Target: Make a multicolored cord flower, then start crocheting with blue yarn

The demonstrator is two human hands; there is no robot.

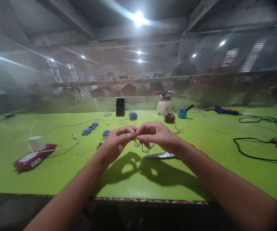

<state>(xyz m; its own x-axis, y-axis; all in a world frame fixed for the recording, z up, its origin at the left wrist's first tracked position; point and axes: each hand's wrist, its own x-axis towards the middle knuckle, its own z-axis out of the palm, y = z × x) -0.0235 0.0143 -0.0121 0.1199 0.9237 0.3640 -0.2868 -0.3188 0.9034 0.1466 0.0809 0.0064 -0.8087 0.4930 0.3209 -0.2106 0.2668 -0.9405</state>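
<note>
Above the green table, my left hand (119, 138) and my right hand (156, 135) meet fingertip to fingertip. Both pinch a small orange piece of yarn work (135, 135), mostly covered by the fingers. A dark strand of yarn (144, 149) trails below my right hand. Under my right wrist lies a pair of scissors (161, 155), its blades pointing left and its handles partly hidden by the arm. Beyond my left hand sits a blue-grey crocheted piece (106, 133). Behind my right hand is a ball of multicoloured dark and orange yarn (169, 117).
A purple power strip (34, 157) with a white charger (37, 143) and cable is at left, near a blue-grey flower strip (90, 129). Further back stand a phone (120, 107), blue yarn ball (133, 115), bottle (164, 104) and blue tape roll (182, 113). A glue gun (226, 110) lies right.
</note>
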